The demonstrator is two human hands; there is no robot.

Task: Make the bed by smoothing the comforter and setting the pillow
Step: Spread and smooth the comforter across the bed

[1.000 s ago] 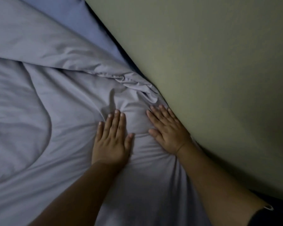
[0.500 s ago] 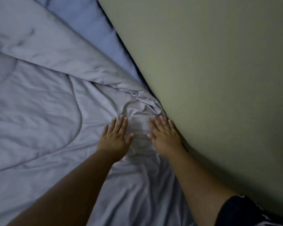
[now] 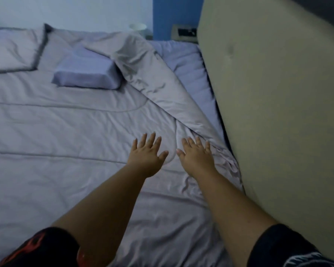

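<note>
Reaching out over the comforter (image 3: 69, 143), both arms are stretching forward, the left hand (image 3: 146, 154) and right hand (image 3: 197, 155) lying side by side, fingers spread flat, gripping nothing; whether the palms are pressing the fabric I cannot tell. The comforter is covering most of the bed, its edge folded back near the headboard (image 3: 281, 105), baring the blue sheet (image 3: 189, 74). The pillow (image 3: 87, 74) is lying farther up, on top of the comforter.

Headboard (image 3: 278, 112) rightward — open comforter (image 3: 66, 141) leftward
</note>
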